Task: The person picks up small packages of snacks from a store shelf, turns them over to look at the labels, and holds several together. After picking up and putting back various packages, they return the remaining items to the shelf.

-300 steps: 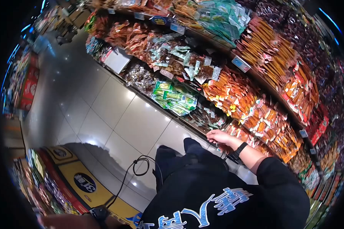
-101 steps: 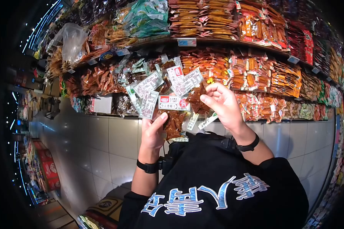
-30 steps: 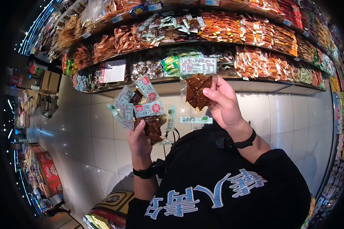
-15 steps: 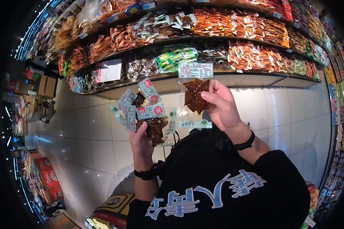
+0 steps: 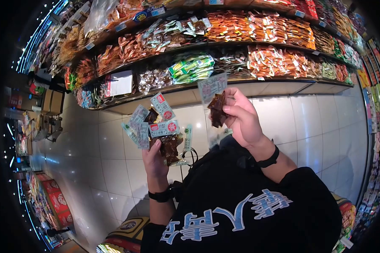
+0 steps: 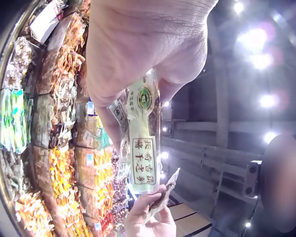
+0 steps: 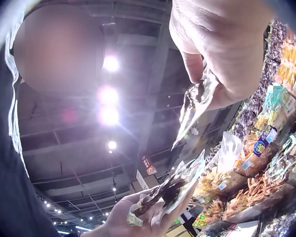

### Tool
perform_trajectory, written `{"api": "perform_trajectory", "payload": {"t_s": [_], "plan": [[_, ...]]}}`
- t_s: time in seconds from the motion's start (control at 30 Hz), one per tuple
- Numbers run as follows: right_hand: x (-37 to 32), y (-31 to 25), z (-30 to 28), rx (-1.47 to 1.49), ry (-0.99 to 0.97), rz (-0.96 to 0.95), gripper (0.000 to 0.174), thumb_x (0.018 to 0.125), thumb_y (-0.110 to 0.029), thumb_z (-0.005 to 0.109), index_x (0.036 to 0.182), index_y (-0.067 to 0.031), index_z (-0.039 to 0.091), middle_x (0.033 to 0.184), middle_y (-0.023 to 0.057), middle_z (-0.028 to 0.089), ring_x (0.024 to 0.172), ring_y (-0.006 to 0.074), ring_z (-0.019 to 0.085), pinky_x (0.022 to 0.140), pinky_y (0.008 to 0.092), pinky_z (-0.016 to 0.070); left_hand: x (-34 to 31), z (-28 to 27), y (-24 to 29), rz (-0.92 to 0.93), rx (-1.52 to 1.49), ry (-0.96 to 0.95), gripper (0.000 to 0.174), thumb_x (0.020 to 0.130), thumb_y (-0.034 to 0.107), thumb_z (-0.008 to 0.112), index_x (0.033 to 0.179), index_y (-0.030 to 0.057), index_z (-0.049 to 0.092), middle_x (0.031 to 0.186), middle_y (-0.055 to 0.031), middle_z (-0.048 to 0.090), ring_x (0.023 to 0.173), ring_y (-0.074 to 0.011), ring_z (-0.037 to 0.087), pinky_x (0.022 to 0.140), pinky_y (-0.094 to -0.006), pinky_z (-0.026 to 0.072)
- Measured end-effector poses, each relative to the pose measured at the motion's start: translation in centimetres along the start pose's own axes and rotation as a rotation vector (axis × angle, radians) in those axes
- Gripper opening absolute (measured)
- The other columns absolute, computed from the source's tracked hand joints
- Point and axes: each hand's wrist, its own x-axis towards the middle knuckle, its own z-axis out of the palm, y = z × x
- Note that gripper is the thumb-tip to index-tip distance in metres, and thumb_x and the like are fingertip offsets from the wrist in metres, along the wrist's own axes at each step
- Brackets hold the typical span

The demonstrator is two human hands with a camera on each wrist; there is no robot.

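Holding snack packets in both hands before the shelves

Left hand (image 5: 155, 159): fingers closed round a fanned bundle (image 5: 170, 145) of clear packets with dark brown contents; thumb laid on the front packet. Pale labels stick out upward and sideways at different angles, one bearing a red stamp. From the left wrist, a long pale strip (image 6: 143, 163) with a green round mark shows below this hand.

Right hand (image 5: 245, 120): thumb and fingers pinching a single packet (image 5: 217, 111) by one edge, no gap left in the grip. Its label stands at the upper end, dark brown contents beneath. The right wrist view shows it thin, nearly edge-on. Single packet and bundle apart, both in the air over the tiled floor (image 5: 274, 120), on the person's side of the lower shelf's (image 5: 278, 88) front edge.

Lower shelf: white card (image 5: 119, 83) toward its left end, just behind the front edge; silvery packs (image 5: 155, 80) next; green packs (image 5: 192, 68) near the middle; orange-red packs (image 5: 276, 63) nearer the right end.

Person: dark wristband on each wrist, black shirt (image 5: 240, 198) with blue lettering.
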Motion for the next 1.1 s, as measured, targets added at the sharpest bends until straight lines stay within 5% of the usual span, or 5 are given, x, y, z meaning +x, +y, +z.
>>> {"api": "perform_trajectory", "payload": {"t_s": [0.1, 0.27, 0.4, 0.83, 1.1], "plan": [[0.2, -0.4, -1.7, 0.117, -0.023, 0.064, 0.036, 0.095, -0.019, 0.034, 0.125, 0.0001, 0.043, 0.082, 0.0072, 0.051, 0.057, 0.0134, 0.043, 0.047, 0.0262, 0.0359, 0.7, -0.1, -0.7, -0.014, 0.011, -0.031, 0.059, 0.090, 0.012, 0.051, 0.143, -0.0026, 0.031, 0.130, -0.0243, 0.053, 0.116, -0.0387, 0.058, 0.093, -0.0536, 0.0526], [-0.5, -1.1, -4.7, 0.614, -0.258, 0.170, 0.044, 0.095, -0.028, 0.039, 0.127, 0.0028, 0.042, 0.073, 0.0042, 0.041, 0.053, 0.0108, 0.035, 0.045, 0.0245, 0.0308, 1.6, 1.1, -1.6, -0.072, 0.025, -0.055, 0.058, 0.090, 0.014, 0.052, 0.142, -0.0025, 0.031, 0.129, -0.0243, 0.054, 0.115, -0.0380, 0.059, 0.093, -0.0516, 0.0530], [-0.7, -1.7, -6.0, 0.660, -0.285, 0.167, 0.053, 0.095, -0.036, 0.036, 0.129, 0.0038, 0.043, 0.073, 0.0030, 0.043, 0.052, 0.0092, 0.034, 0.045, 0.0237, 0.0286, 2.2, 3.4, -1.7, -0.143, -0.048, -0.041, 0.051, 0.088, 0.007, 0.056, 0.135, -0.0023, 0.041, 0.122, -0.0162, 0.058, 0.109, -0.0292, 0.062, 0.093, -0.0485, 0.0531], [-0.6, -6.6, -10.2, 0.696, -0.328, 0.118, 0.051, 0.093, -0.026, 0.049, 0.133, 0.0046, 0.039, 0.078, 0.0086, 0.046, 0.056, 0.0141, 0.041, 0.045, 0.0263, 0.0348, 4.2, 9.0, -4.1, -0.125, 0.076, -0.070, 0.054, 0.089, 0.011, 0.053, 0.139, -0.0029, 0.036, 0.127, -0.0201, 0.056, 0.112, -0.0327, 0.061, 0.093, -0.0474, 0.0536], [-0.8, -12.6, -14.5, 0.636, -0.308, 0.119, 0.079, 0.091, -0.056, 0.047, 0.137, 0.0070, 0.037, 0.093, 0.0170, 0.054, 0.071, 0.0214, 0.052, 0.045, 0.0276, 0.0414, 4.0, 14.9, -7.5, -0.103, 0.044, -0.040, 0.052, 0.089, 0.010, 0.054, 0.136, -0.0032, 0.039, 0.124, -0.0174, 0.057, 0.109, -0.0307, 0.061, 0.093, -0.0465, 0.0524]]}}
